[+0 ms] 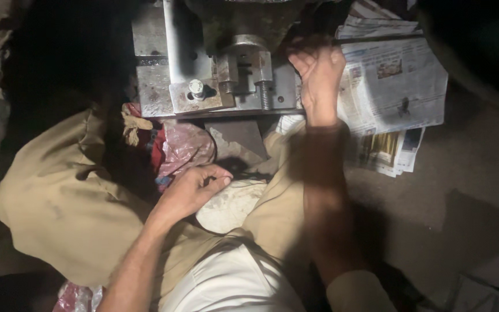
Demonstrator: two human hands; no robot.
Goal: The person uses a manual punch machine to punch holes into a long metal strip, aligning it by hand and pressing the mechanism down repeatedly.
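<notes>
our right hand (319,75) rests half-curled at the right edge of the metal press (215,63), beside the newspapers (394,86). our left hand (192,189) is loosely curled, holding nothing we can see, over a white disc (229,208) on our lap.

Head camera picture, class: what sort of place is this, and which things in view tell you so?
Probably a small, dim workshop. A heavy metal press machine with bolts stands before a seated person, stacked newspapers lie beside it on a bare concrete floor.
</notes>
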